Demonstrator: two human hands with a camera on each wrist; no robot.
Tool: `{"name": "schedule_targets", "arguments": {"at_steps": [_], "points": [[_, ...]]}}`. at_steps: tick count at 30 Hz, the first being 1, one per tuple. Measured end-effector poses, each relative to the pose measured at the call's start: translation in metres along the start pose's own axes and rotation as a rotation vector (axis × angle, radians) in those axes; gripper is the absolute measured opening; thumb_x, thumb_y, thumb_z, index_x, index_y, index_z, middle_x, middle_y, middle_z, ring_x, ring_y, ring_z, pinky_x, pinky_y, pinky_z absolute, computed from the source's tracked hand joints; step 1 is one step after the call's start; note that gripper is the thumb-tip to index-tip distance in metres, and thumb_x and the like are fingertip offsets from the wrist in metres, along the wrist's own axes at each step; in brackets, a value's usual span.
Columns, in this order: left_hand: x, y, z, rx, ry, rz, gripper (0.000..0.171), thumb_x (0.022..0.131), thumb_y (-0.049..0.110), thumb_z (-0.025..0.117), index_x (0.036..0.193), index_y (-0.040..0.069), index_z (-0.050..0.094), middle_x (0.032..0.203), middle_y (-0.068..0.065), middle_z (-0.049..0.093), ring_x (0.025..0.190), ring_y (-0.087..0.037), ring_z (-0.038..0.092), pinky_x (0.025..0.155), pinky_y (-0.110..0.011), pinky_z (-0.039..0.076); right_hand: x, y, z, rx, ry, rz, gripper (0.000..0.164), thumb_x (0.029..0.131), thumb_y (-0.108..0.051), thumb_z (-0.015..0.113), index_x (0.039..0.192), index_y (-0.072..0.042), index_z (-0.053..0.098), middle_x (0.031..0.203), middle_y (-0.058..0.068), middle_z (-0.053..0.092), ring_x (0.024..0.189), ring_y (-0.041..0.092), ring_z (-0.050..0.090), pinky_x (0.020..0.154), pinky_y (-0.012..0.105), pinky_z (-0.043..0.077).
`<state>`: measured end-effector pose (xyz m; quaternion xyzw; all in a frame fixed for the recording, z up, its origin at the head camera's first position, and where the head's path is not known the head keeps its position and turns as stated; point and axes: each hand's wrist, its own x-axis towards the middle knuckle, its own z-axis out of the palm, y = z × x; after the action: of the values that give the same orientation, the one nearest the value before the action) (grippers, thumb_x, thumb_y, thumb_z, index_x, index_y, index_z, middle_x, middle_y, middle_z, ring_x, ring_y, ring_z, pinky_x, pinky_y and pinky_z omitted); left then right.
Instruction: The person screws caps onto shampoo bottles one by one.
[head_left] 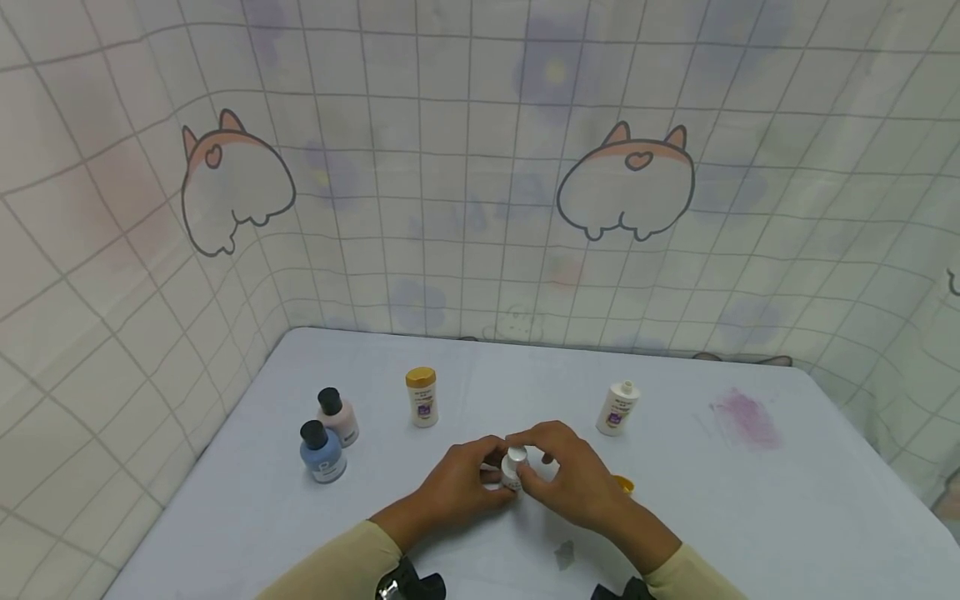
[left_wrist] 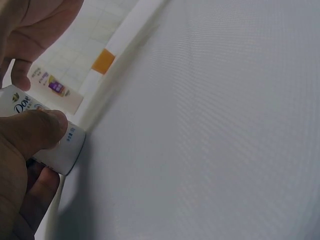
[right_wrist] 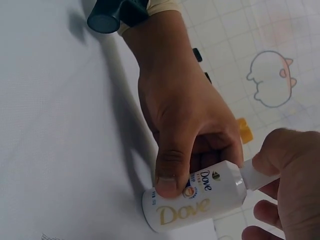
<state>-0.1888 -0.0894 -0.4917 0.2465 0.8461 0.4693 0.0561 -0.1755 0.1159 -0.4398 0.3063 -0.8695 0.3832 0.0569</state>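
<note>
A small white Dove bottle (right_wrist: 200, 200) stands upright on the table in front of me. My left hand (head_left: 465, 483) grips its body, the thumb across the label and fingers behind. From above, my right hand (head_left: 573, 479) pinches the bottle's white cap (right_wrist: 252, 175) between thumb and fingers. In the left wrist view the bottle (left_wrist: 67, 150) has its base at the tabletop, and part of its label is covered by the left thumb. A yellow cap (head_left: 624, 483) lies just past the right hand, partly hidden by it.
A white bottle with a bare nozzle (head_left: 618, 408) stands at the back right, and a white bottle with a yellow cap (head_left: 423, 398) back left of centre. Farther left are a blue bottle (head_left: 322, 460) and a pale pink bottle (head_left: 341, 421), both black-capped. A pink stain (head_left: 748, 419) marks the tablecloth.
</note>
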Motion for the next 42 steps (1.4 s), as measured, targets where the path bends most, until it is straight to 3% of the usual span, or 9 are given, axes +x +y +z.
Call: {"name": "schedule_targets", "arguments": {"at_steps": [4,10,15,20,27,35,39,42], "points": [[-0.0003,-0.0004,-0.0001,-0.016,-0.005,-0.002,0.048,0.075,0.018,0.080,0.117,0.020,0.056,0.107,0.011,0.061,0.097,0.000,0.059,0.078,-0.013,0.049,0.0001,0.0003,0.0012,-0.017,0.013,0.033,0.028,0.085,-0.027,0.070,0.112,-0.031,0.063,0.109,-0.023,0.055,0.096,0.008,0.055,0.071,0.026,0.051],[-0.0005,0.0005,-0.0003,-0.027,-0.011,-0.024,0.047,0.075,0.019,0.081,0.116,0.020,0.057,0.107,0.011,0.062,0.096,0.000,0.060,0.078,-0.014,0.050,0.0009,-0.0021,0.0026,-0.041,0.041,0.108,0.028,0.082,-0.039,0.072,0.107,-0.032,0.062,0.102,-0.020,0.055,0.090,0.009,0.055,0.070,0.030,0.051],[-0.0008,0.0015,-0.0008,-0.010,-0.009,-0.028,0.047,0.075,0.021,0.080,0.116,0.020,0.057,0.106,0.012,0.062,0.096,0.000,0.059,0.078,-0.013,0.049,0.0014,-0.0037,0.0018,-0.046,0.025,0.121,0.036,0.081,-0.045,0.070,0.113,-0.033,0.059,0.106,-0.020,0.054,0.090,0.008,0.052,0.071,0.029,0.051],[-0.0008,0.0015,-0.0006,-0.003,-0.006,-0.015,0.048,0.075,0.021,0.080,0.117,0.019,0.056,0.107,0.011,0.061,0.098,0.000,0.058,0.079,-0.013,0.049,0.0009,-0.0040,0.0009,-0.042,-0.019,0.064,0.038,0.085,-0.039,0.068,0.121,-0.035,0.055,0.118,-0.021,0.052,0.090,0.006,0.052,0.072,0.028,0.050],[-0.0004,0.0013,0.0007,-0.016,-0.003,-0.008,0.050,0.075,0.019,0.081,0.118,0.018,0.056,0.108,0.011,0.061,0.098,0.000,0.058,0.080,-0.013,0.049,0.0009,-0.0042,0.0006,-0.027,-0.026,0.064,0.029,0.086,-0.027,0.068,0.114,-0.029,0.062,0.111,-0.021,0.055,0.096,0.009,0.054,0.073,0.030,0.051],[0.0000,0.0005,-0.0002,0.007,-0.005,-0.014,0.045,0.075,0.023,0.080,0.114,0.023,0.057,0.106,0.014,0.061,0.097,0.001,0.059,0.079,-0.013,0.049,0.0025,-0.0026,0.0027,-0.075,0.005,0.151,0.031,0.081,-0.047,0.070,0.107,-0.032,0.061,0.099,-0.022,0.054,0.090,0.006,0.053,0.072,0.026,0.050],[0.0000,0.0008,-0.0009,0.020,-0.001,-0.008,0.046,0.076,0.022,0.080,0.115,0.022,0.057,0.106,0.013,0.062,0.097,0.001,0.058,0.080,-0.013,0.048,0.0027,-0.0014,0.0032,-0.085,-0.005,0.146,0.043,0.079,-0.057,0.066,0.113,-0.031,0.060,0.107,-0.022,0.053,0.092,0.005,0.051,0.073,0.026,0.049],[0.0001,0.0012,-0.0014,0.026,0.001,-0.005,0.046,0.076,0.021,0.080,0.115,0.021,0.056,0.106,0.013,0.062,0.098,0.001,0.058,0.080,-0.013,0.048,0.0020,-0.0005,0.0027,-0.064,-0.017,0.104,0.045,0.081,-0.054,0.065,0.120,-0.033,0.057,0.117,-0.022,0.051,0.093,0.005,0.051,0.073,0.028,0.049]]}}
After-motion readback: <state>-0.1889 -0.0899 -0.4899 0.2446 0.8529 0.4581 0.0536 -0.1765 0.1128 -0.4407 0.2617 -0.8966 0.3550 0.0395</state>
